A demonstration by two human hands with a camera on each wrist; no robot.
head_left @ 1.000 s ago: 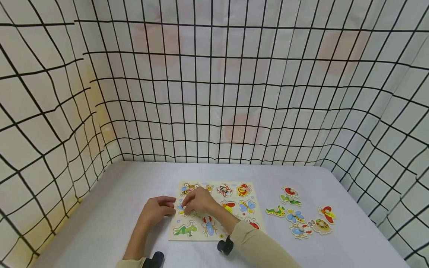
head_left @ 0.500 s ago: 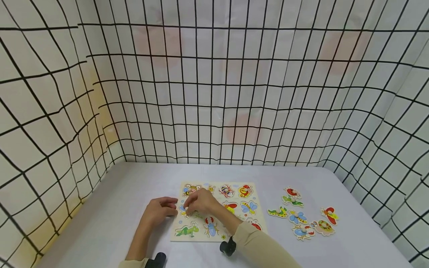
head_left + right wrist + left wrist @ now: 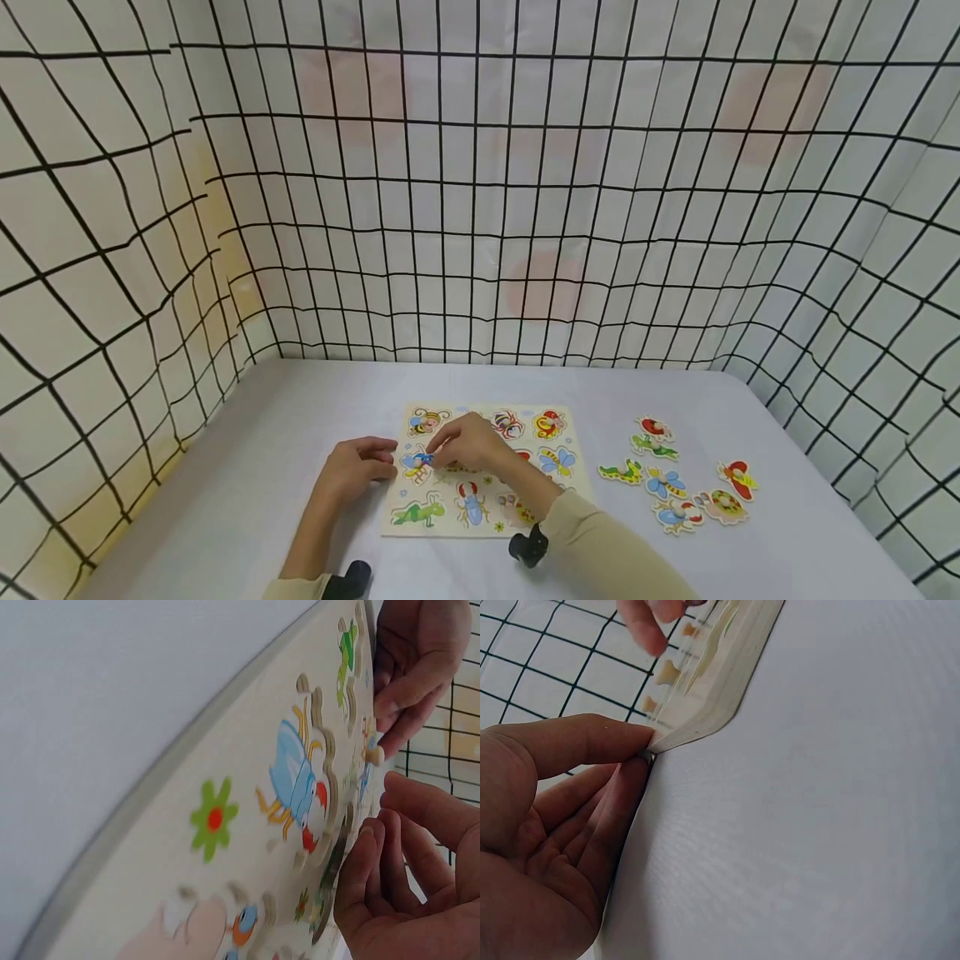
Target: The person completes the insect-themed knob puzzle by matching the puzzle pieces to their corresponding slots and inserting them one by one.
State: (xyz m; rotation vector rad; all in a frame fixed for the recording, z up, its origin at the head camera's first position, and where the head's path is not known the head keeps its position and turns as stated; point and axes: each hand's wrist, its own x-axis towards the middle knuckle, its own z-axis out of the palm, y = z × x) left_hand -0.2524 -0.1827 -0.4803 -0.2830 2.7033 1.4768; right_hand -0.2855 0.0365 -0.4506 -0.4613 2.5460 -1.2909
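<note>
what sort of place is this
Probably a small booth set up for tabletop work: white walls crossed by black grid lines stand on three sides of a white tabletop, and a pale rectangular insect puzzle board lies on it.

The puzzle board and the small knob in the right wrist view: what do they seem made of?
The puzzle board: probably wood or fibreboard, smooth and printed; its cut edges look thick and solid. The knob: likely pale, smooth wood, judging by its tan colour, though plastic is possible.
</note>
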